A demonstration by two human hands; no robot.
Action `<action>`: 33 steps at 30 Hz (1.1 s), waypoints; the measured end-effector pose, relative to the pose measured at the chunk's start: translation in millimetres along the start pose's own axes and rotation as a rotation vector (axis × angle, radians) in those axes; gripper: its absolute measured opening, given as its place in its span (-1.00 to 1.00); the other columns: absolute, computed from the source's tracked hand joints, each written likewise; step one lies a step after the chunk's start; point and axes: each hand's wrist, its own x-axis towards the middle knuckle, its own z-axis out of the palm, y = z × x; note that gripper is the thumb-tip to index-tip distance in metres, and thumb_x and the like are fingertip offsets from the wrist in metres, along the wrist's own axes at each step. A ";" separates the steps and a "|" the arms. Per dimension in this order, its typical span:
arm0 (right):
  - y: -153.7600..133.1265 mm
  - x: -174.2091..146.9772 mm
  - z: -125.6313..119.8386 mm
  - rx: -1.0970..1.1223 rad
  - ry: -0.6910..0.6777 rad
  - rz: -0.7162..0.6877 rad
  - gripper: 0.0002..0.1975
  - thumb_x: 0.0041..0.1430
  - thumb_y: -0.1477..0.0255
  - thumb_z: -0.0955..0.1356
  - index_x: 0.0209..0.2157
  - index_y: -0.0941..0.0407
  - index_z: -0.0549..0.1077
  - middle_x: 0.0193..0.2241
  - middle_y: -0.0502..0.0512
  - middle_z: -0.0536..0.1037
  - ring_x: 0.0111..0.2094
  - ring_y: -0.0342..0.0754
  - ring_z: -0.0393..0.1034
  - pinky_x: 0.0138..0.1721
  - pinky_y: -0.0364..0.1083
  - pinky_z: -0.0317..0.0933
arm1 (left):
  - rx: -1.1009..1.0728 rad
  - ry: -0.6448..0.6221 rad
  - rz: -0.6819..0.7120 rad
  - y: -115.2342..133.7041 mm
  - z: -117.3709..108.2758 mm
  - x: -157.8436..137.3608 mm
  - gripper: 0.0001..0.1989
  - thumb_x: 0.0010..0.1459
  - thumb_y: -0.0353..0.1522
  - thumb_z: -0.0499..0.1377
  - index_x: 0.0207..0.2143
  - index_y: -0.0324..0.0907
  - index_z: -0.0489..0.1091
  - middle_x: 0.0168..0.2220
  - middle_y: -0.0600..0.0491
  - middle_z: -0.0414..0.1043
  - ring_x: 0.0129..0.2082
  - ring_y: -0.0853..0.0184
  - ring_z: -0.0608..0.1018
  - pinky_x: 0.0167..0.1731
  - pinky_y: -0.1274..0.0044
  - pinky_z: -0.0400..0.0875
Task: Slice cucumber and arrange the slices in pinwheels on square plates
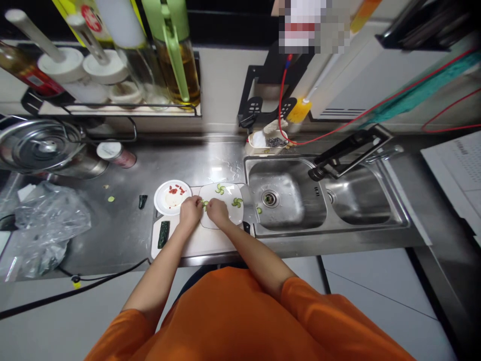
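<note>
Over the left edge of a white square plate (235,221), my two hands work close together. The fingers of my left hand (191,208) are pinched at a small cluster of green cucumber slices (205,203). My right hand (218,210) has its fingers curled together just right of that cluster, and what they hold, if anything, is hidden. Cucumber slices are fanned in pinwheels at the plate's top (219,189) and right side (237,202). Touching distance from my left hand is a round white plate (159,203) with small red pieces (176,190) on it.
A dark cucumber piece (163,234) lies on the cutting board (195,243); another cucumber end (142,201) is on the steel counter. A knife handle (246,227) shows beside the board. The double sink (289,195) is right, a plastic bag (48,220) left, a seasoning rack (124,109) above.
</note>
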 end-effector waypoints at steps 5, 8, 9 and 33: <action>0.5 0.0 3.9 -0.027 0.017 -0.021 -0.78 0.24 0.41 0.21 -0.22 0.14 0.45 -0.28 0.17 0.54 -0.22 0.02 0.42 -0.32 -0.13 0.19 | 0.008 -0.005 -0.004 -2.0 2.1 0.5 -0.80 0.09 -0.38 0.10 -0.24 -0.18 0.46 -0.31 -0.02 0.49 -0.32 0.29 0.47 -0.26 0.50 0.30; 2.3 -0.3 6.1 -0.045 0.036 -0.043 -0.80 0.26 0.40 0.21 -0.20 0.14 0.42 -0.29 0.17 0.52 -0.21 0.01 0.41 -0.31 -0.13 0.17 | 0.015 0.000 0.025 -2.6 2.5 -0.9 -0.82 0.10 -0.38 0.08 -0.29 -0.17 0.46 -0.31 -0.02 0.48 -0.31 0.28 0.46 -0.26 0.49 0.30; 3.1 -0.6 6.5 -0.051 0.041 -0.054 -0.80 0.26 0.41 0.21 -0.18 0.14 0.40 -0.29 0.17 0.52 -0.21 0.01 0.41 -0.32 -0.14 0.16 | 0.017 0.000 0.037 -2.9 2.6 -1.4 -0.82 0.11 -0.38 0.08 -0.31 -0.17 0.47 -0.31 -0.02 0.48 -0.30 0.28 0.46 -0.25 0.49 0.30; 10.0 -1.2 7.8 -0.128 0.098 -0.234 -0.80 0.26 0.43 0.19 -0.14 0.08 0.37 -0.26 0.09 0.49 -0.26 -0.04 0.33 -0.35 -0.14 0.04 | 0.068 -0.025 0.107 -3.8 -1.4 -2.6 -0.76 0.14 -0.38 0.04 -0.30 -0.17 0.51 -0.30 -0.04 0.52 -0.25 0.24 0.49 -0.19 0.47 0.32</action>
